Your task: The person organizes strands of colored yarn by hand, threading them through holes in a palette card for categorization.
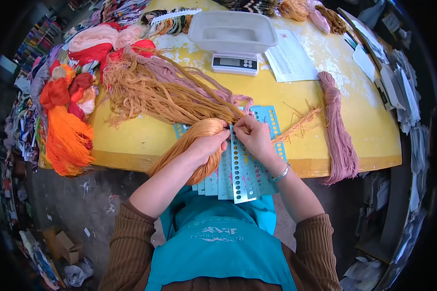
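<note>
A skein of golden-orange thread is looped over my left hand, whose fingers are closed around it near the table's front edge. Right beside it, my right hand is pinched at the top of a light blue card with punched holes. What lies between those fingertips is too small to make out. More blue punched cards fan out below my hands and overhang the edge. Long ochre-brown threads stretch across the table up to my fingers. A silver bangle sits on my right wrist.
A scale bearing a clear plastic tub stands at the back, beside a printed sheet. A mauve skein lies at the right. Red and pink and orange yarn bundles crowd the left. Papers line the right edge.
</note>
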Demonstrator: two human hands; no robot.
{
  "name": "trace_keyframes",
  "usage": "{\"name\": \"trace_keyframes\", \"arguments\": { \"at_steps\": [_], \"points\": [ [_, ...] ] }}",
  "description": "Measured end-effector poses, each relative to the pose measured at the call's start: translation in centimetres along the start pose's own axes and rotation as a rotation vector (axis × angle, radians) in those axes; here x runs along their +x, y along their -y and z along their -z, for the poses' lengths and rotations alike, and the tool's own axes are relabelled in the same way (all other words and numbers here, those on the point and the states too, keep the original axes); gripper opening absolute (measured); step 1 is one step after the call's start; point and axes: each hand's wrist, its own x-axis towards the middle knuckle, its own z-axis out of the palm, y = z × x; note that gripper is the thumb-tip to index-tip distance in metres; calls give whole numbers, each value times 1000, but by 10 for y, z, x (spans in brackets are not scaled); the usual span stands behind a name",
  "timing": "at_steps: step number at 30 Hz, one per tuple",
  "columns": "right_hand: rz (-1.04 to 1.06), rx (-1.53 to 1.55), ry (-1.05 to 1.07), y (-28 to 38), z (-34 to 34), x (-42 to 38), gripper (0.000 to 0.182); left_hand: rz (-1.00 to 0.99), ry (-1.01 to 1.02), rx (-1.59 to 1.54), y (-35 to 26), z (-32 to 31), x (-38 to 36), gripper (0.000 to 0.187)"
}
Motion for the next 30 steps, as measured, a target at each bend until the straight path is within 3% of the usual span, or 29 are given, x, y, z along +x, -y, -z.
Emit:
{"name": "trace_keyframes", "arguments": {
  "at_steps": [6, 9, 11, 13, 18, 23, 25, 27, 30],
  "points": [
    [-36, 183, 24, -6, -5, 5, 15, -40, 41, 111, 8, 15, 20, 11],
    [-29, 68, 52, -2, -3, 9, 15, -158, 103, 258, 8, 24, 21, 13],
    [-87, -26, 129, -1, -1, 13, 16, -48, -27, 558, -6, 29, 9, 17],
    [-60, -5, 131, -5, -2, 16, 13, -44, -78, 538, -6, 41, 7, 19],
    [-87, -58, 152, 3, -2, 16, 13, -164, 11, 259, -6, 43, 1, 19],
    [-72, -111, 102, 11, -1, 11, 29, -102, 19, 150, -12, 29, -1, 19],
    [-52, -170, 81, 8, -3, 10, 31, -90, 259, 198, -17, 21, -6, 21],
    [-30, -227, 65, 3, -7, 12, 32, -57, 261, 177, -17, 14, -12, 25],
    [-77, -28, 54, -3, -6, 16, 27, 28, 125, 49, -17, 15, -3, 29]
  ]
}}
